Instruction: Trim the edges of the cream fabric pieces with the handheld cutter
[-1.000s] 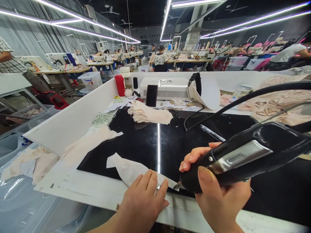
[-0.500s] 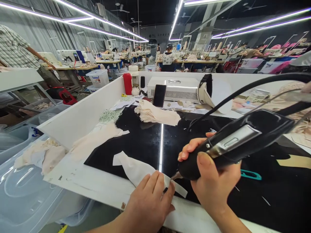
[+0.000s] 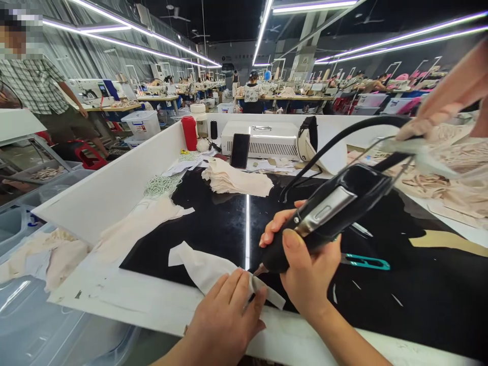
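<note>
Two hands are working at the worktop's (image 3: pixel 213 223) near edge: the left hand (image 3: pixel 224 315) is pressing flat, fingers spread, on the pale fabric strip (image 3: pixel 206 267), while the right hand (image 3: pixel 305 274) is gripping the black corded tool (image 3: pixel 328 213), its tip touching the strip just beside the left fingers.
</note>
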Available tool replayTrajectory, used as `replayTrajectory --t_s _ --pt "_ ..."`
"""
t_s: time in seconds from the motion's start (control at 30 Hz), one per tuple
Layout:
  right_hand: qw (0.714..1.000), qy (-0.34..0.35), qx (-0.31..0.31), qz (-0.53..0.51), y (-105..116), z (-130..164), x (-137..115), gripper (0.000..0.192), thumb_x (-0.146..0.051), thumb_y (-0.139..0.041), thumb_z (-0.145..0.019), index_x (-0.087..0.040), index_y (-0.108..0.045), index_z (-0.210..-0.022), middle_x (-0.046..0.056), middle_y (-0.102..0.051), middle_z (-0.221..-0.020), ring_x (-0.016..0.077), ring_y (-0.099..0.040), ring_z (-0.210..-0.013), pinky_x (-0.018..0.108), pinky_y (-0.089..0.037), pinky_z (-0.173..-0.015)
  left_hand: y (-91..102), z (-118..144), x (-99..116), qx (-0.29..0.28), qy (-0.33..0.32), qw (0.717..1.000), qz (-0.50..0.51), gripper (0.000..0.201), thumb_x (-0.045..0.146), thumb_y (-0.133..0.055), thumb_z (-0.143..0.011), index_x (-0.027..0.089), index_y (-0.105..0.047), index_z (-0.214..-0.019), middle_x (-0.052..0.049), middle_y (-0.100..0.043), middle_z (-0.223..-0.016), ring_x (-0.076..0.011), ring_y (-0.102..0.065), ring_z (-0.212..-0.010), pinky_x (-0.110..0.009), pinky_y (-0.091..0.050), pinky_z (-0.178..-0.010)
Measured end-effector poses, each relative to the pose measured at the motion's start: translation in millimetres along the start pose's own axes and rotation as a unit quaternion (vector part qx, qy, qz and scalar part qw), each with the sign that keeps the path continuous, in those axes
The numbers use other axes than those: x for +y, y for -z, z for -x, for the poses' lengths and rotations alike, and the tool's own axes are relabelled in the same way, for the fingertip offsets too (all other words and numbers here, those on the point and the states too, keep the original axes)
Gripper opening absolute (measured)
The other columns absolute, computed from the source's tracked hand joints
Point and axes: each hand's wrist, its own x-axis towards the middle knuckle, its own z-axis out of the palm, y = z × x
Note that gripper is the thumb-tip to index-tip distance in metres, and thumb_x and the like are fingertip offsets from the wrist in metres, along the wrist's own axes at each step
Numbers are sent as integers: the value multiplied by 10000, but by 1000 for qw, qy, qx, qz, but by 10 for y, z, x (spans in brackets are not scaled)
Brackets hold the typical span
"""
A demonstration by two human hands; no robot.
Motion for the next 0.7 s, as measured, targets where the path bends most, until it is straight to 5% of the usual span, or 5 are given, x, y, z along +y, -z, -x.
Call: replayTrajectory --t_s 0.3,0.5,0.7 --pt "1000 -5 12 17 -20 25 -1 291 -134 -717 -881 -279 -569 -1084 -66 -706 -812 125 -651 -582 284 -578 -555 64 4 -127 -10 -19 998 64 301 334 -610 -1072 132 -641 -1293 -187 -717 -1242 -337 -727 -1124 -484 -650 -917" --pt "1000 -7 29 4 -33 117 -91 297 -126 -760 -856 -267 -572 -1038 -47 -723 -817 135 -665 -582 290 -586 -541 299 -30 -256 -79 22 978 191 313 300 -565 -1090 133 -583 -1355 -175 -666 -1269 -298 -699 -1103 -452 -663 -913" --pt "999 -3 33 -1 -34 186 -121 284 -190 -810 -872 -259 -559 -985 -35 -723 -820 137 -671 -587 286 -582 -527 290 2 -219 -78 25 979 185 343 328 -681 -1032 131 -612 -1304 -167 -672 -1229 -326 -685 -1113 -487 -657 -941"
